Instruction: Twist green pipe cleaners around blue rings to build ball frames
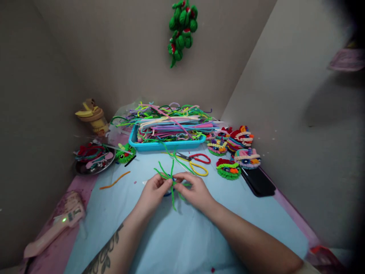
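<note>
Left hand (pixel 152 192) and right hand (pixel 194 190) pinch green pipe cleaners (pixel 172 170) above a pale-blue mat (pixel 182 236), between grey walls (pixel 285 95).

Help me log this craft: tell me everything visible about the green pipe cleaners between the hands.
The green pipe cleaners are thin, fuzzy, bright stems, several crossed in one bunch. Ends splay upward; one points down toward the camera. The left hand and right hand pinch the crossing with their fingers, over the blue mat.
</note>
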### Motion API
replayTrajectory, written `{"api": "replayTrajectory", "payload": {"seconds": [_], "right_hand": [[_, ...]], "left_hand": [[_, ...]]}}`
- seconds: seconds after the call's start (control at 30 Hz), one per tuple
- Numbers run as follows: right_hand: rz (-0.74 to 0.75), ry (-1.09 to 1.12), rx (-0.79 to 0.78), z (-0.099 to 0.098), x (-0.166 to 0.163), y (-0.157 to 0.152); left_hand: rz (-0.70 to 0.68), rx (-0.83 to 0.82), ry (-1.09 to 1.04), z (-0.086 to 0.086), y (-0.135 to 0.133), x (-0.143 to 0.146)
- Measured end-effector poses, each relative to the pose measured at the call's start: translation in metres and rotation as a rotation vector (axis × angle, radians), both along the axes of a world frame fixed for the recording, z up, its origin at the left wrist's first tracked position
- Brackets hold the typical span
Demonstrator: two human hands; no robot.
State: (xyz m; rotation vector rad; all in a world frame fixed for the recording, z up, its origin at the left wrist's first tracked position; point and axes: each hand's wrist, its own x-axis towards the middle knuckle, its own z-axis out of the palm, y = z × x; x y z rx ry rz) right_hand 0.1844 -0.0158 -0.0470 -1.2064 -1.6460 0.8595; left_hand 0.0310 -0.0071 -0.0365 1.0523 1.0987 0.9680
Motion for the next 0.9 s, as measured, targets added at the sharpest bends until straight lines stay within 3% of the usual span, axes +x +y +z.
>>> {"api": "replayTrajectory", "payload": {"seconds": [0.13,0.33,0.53,0.73,0.9], "right_hand": [[0.001,-0.013,-0.024,0.003,0.004,0.001],[-0.015,-0.168,0.219,0.006,0.011,0.003],[-0.054,-0.255,0.32,0.007,0.01,0.0],[-0.054,-0.29,0.308,0.007,0.009,-0.002],[-0.045,-0.289,0.299,0.007,0.008,-0.002]], "left_hand": [[-0.04,-0.041,0.008,0.002,-0.001,-0.002],[-0.145,-0.037,0.052,-0.002,0.0,-0.004],[-0.118,-0.019,0.043,-0.004,0.002,-0.003],[-0.014,0.008,0.059,-0.003,0.001,-0.001],[-0.022,0.007,0.092,-0.004,0.002,-0.002]]}}
